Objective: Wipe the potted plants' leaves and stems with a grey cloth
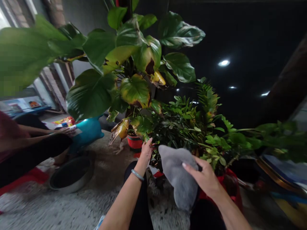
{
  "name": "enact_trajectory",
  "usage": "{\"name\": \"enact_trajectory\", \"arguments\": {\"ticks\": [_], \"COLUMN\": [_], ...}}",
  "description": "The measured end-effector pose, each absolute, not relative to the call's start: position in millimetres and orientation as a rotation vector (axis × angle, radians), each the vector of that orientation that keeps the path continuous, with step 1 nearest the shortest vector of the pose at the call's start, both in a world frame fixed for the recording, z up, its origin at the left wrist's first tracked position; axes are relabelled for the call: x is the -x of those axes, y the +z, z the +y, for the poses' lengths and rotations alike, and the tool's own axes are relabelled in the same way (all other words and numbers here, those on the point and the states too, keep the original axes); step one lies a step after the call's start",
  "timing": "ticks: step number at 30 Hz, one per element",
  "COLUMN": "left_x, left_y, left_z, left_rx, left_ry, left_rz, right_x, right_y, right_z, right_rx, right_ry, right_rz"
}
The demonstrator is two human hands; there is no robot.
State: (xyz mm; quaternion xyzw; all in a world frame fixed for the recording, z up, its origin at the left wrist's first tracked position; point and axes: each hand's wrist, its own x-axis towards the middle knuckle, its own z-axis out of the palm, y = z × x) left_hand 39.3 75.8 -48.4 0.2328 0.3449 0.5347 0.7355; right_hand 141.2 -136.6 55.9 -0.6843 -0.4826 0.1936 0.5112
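Observation:
My right hand (203, 174) grips a soft grey plush cloth (178, 174), thumb on top, and the cloth droops over my lap. My left hand (146, 150), with a pale bracelet (137, 175) on its wrist, reaches forward to the low leaves. Its thumb and fingers look apart, partly lost against dark foliage. Just above it hangs a yellow-green lower leaf (144, 127) of a large broad-leaved plant (135, 89); whether my fingertips touch it I cannot make out. The plant's red pot (134, 142) stands behind the hand.
Bushy smaller plants (182, 124) fill the middle and right, with a red container (231, 188) below. At left, another person's hands (67, 130) are beside a turquoise object (88, 132). A dark round basin (70, 174) sits on the rough floor. A dark glossy wall (240, 38) rises behind.

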Motion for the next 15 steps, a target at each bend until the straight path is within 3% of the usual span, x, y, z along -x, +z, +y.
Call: {"name": "enact_trajectory", "arguments": {"ticks": [6, 11, 15], "left_x": [-40, -42, -43], "left_y": [-63, -69, -62], "left_z": [70, 56, 45], "left_rx": [-0.517, -0.621, -0.698], "left_ry": [1.150, 1.053, 0.952], "left_rz": [0.682, 0.725, 0.724], "right_x": [-165, -135, -117], "right_y": [55, 7, 24], "right_z": [-103, -114, -126], "right_rx": [1.454, 1.560, 1.551], "right_ry": [0.285, 0.523, 0.596], "right_rz": [-0.456, -0.426, -0.515]}}
